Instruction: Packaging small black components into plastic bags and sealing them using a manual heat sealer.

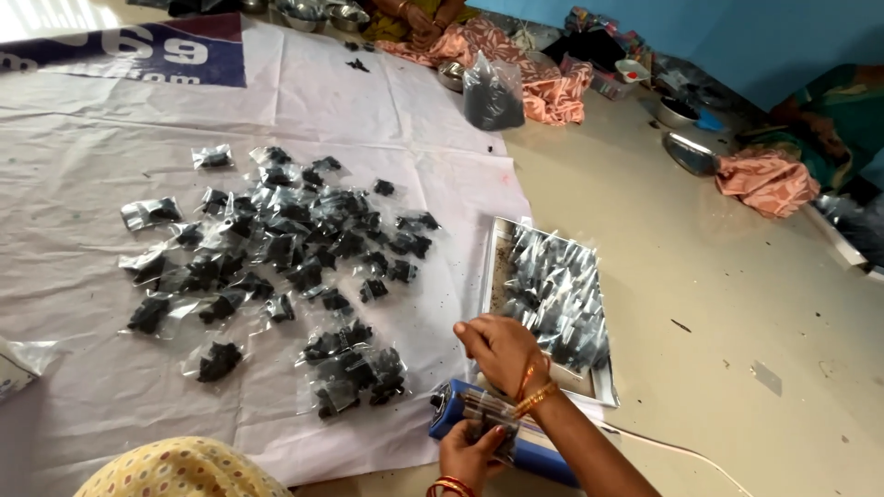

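My left hand [470,453] grips a small clear plastic packet [486,416] laid across a blue heat sealer [545,457] at the bottom middle. Just above it is my right hand [497,348], fingers curled shut with nothing visible in them, its bangled wrist over the sealer. Beside my right hand a metal tray [491,267] holds several clear packets with dark contents. To the left, many sealed packets of black pieces [295,248] lie scattered on a white sheet [110,368].
A large clear bag of black material [493,92] stands at the sheet's far edge. Other people sit at the back and right amid pink cloth [769,179] and metal bowls [691,155]. A white cord [686,451] trails from the sealer over the beige floor.
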